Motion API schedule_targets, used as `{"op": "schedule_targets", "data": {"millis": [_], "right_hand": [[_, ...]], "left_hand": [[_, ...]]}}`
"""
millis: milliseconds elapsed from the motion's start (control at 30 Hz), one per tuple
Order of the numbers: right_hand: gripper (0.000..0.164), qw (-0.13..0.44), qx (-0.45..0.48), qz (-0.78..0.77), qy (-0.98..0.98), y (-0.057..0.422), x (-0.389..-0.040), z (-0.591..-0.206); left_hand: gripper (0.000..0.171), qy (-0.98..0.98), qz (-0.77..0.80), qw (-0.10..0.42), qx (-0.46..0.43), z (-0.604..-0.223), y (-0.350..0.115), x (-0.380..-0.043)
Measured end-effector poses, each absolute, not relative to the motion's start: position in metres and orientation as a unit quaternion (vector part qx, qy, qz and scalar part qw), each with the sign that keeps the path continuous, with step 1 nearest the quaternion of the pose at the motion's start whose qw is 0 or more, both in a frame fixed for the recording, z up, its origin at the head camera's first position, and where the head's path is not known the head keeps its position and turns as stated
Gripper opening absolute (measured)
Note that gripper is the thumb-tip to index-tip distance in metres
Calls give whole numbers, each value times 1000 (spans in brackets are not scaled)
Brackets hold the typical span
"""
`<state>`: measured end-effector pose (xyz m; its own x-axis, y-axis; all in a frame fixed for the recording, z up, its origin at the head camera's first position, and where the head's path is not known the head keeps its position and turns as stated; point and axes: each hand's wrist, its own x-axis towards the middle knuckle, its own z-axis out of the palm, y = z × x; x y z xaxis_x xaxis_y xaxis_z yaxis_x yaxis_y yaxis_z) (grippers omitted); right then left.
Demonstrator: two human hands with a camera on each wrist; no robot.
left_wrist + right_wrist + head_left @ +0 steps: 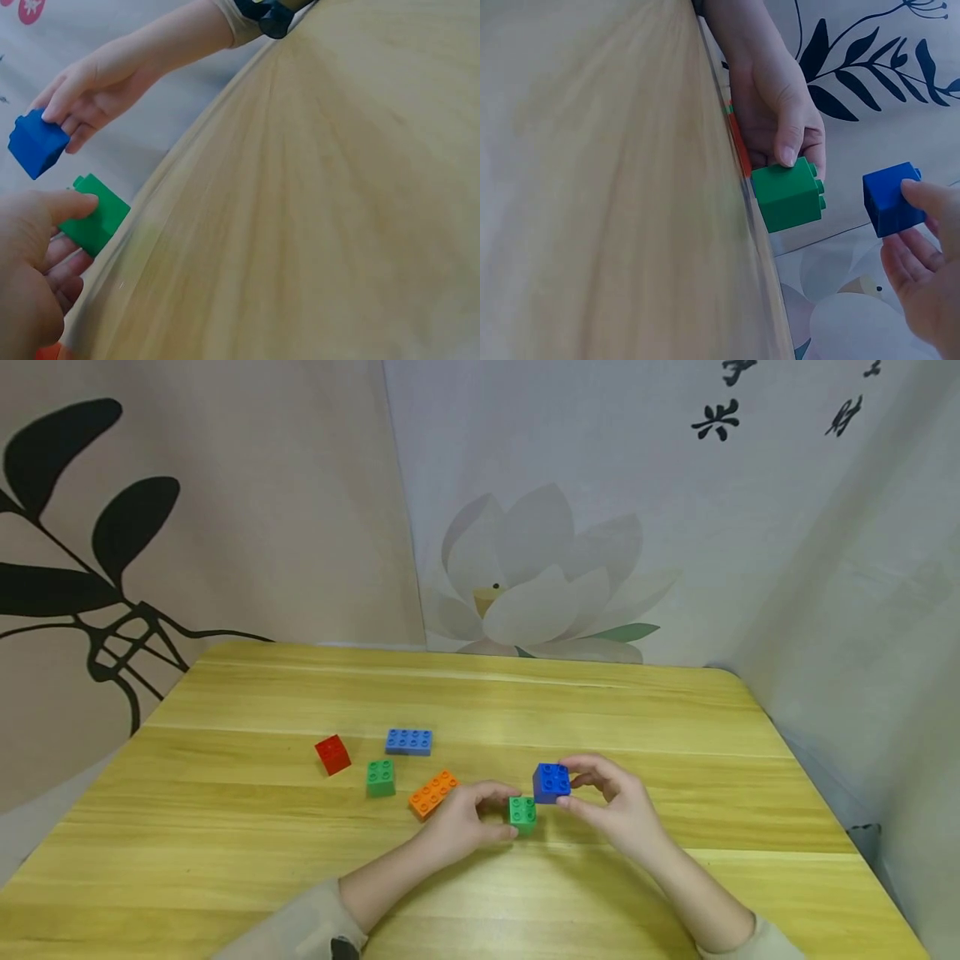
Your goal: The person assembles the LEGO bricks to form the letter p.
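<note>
In the head view my left hand (468,818) pinches a green brick (522,814) between thumb and fingers, studs up. Just right of it and slightly farther back, my right hand (615,802) pinches a dark blue brick (551,782) by its right side. Both wrist views show a gap between the two bricks. From the left wrist, the blue brick (37,144) appears higher than the green brick (96,216). The right wrist view shows the left thumb on the green brick (789,196) and the right thumb on the blue brick (892,199).
On the wooden table (225,860), left of my hands, lie an orange brick (433,794), a second green brick (381,778), a lighter blue brick (408,742) and a red brick (333,754). My left hand stands close to the orange one. A printed curtain (300,510) hangs behind the table.
</note>
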<state>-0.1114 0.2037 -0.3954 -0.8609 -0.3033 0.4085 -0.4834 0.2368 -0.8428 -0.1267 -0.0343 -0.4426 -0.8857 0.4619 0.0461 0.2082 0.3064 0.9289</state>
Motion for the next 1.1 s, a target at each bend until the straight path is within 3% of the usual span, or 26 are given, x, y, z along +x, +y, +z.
{"op": "schedule_targets", "data": {"millis": [533,1100], "right_hand": [[39,23,268,554,-788,196,-126,-401],[35,4,275,525,-805,194,-129,-402]], "left_hand": [[41,801,550,114,208,-443,-31,-134],[39,796,553,113,220,-446,-30,-138]]}}
